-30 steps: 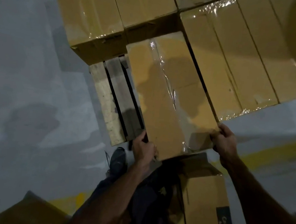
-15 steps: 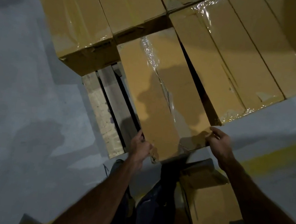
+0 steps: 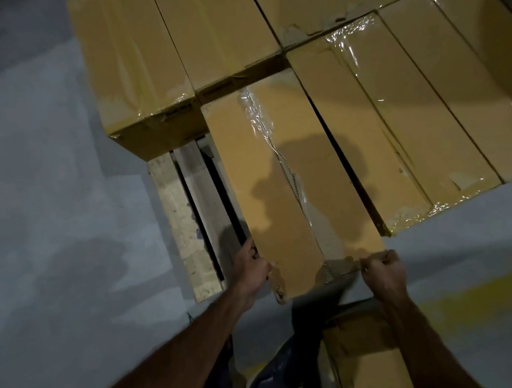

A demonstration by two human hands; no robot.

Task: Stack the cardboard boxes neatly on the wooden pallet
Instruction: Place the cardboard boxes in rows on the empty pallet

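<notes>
Since a second ago the long cardboard box (image 3: 285,178) has slid further onto the wooden pallet (image 3: 187,218), its near end closer to flush with the neighbouring row. Both hands grip that near end: the left hand (image 3: 251,269) curls round its left corner, the right hand (image 3: 382,273) round its right corner (fingers clenched over the edge). Beyond the grip, wrapped boxes (image 3: 399,114) sit just beside it, and another box (image 3: 368,376) lies below the right forearm.
</notes>
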